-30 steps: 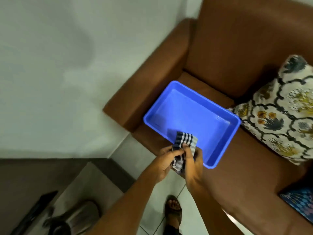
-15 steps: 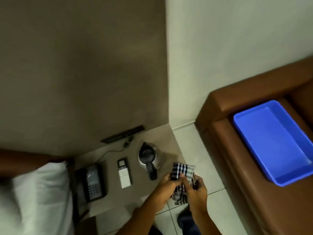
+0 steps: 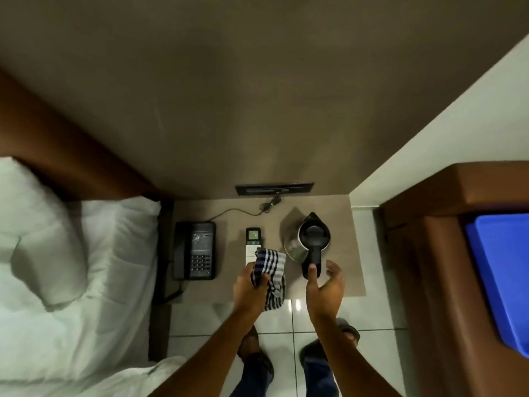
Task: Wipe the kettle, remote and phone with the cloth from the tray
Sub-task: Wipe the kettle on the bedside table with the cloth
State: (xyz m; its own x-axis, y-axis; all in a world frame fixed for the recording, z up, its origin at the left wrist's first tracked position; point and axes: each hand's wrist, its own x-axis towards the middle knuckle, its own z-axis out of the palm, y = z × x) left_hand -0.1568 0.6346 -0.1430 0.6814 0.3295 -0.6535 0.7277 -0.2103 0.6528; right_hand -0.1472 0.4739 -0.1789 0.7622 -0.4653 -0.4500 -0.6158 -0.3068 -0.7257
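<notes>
A steel kettle point(image 3: 309, 242) with a black lid and handle stands on the bedside table point(image 3: 343, 253), right of a white remote point(image 3: 253, 239) and a black desk phone point(image 3: 197, 250). My left hand point(image 3: 250, 287) grips a checked cloth point(image 3: 272, 270), which hangs over the remote's near end. My right hand point(image 3: 326, 285) is open at the kettle's handle, thumb touching its tip, fingers spread to the right. The blue tray point(image 3: 503, 276) lies on the sofa at the far right.
A bed with white pillows point(image 3: 57, 253) fills the left. A cable point(image 3: 234, 212) runs from the phone to a wall socket strip point(image 3: 274, 189). A brown sofa arm point(image 3: 446, 224) borders the table on the right. My feet stand on the tiled floor point(image 3: 286, 325).
The view swung left from the sofa and tray to the bedside table. My right hand let go of the cloth and reached to the kettle handle; my left keeps the cloth.
</notes>
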